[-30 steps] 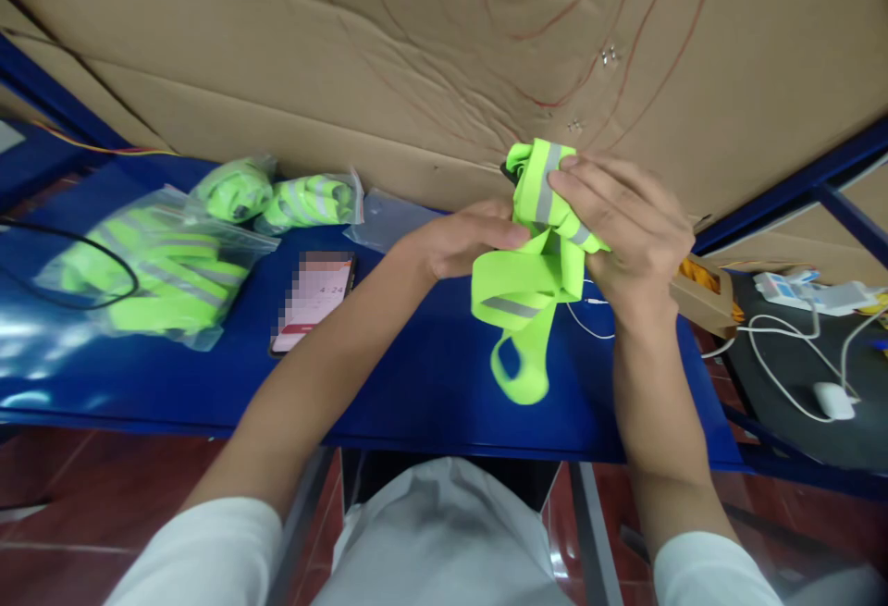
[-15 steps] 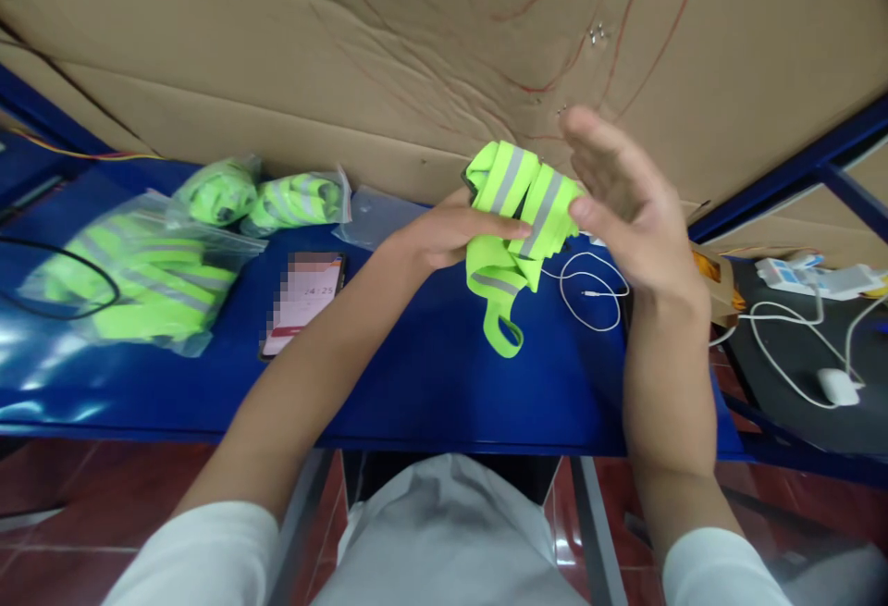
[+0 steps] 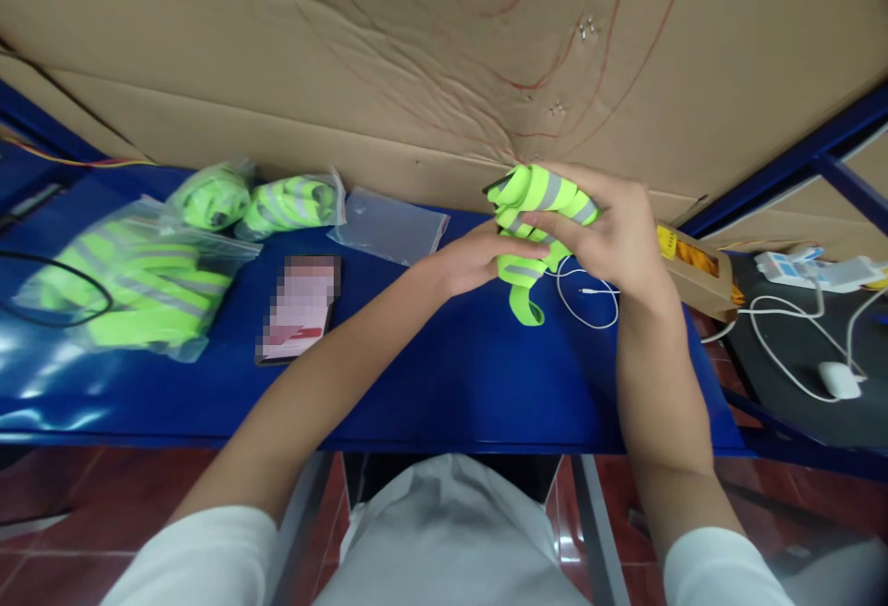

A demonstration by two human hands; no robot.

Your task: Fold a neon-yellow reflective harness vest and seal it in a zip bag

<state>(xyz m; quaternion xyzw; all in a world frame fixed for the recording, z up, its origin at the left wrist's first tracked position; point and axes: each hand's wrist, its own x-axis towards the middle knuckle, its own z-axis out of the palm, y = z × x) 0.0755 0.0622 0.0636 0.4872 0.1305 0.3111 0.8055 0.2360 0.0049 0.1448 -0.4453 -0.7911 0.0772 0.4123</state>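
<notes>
A bundle of neon yellow-green reflective strap (image 3: 548, 190) with grey stripes is held above the blue table, folded over itself. My left hand (image 3: 478, 254) grips its lower left side, fingers closed over the folds. On the right, my right hand (image 3: 610, 222) wraps around the bundle, its thumb pressed on the front and its other fingers mostly hidden behind. A loose end of the strap hangs below in a curl. Behind my left forearm, a flat clear zip bag (image 3: 388, 225) lies on the table.
Several bagged yellow-green straps (image 3: 139, 282) lie at the left of the blue table (image 3: 430, 384). A phone (image 3: 300, 310) rests near my left forearm. A white cable (image 3: 589, 321) coils beneath my hands. An open cardboard box (image 3: 694, 278) and a power strip (image 3: 819, 273) are at the right.
My right hand, open and apart from the strap before, has closed around it. The bundle has shifted slightly right and is more compact, and its hanging loop has risen.
</notes>
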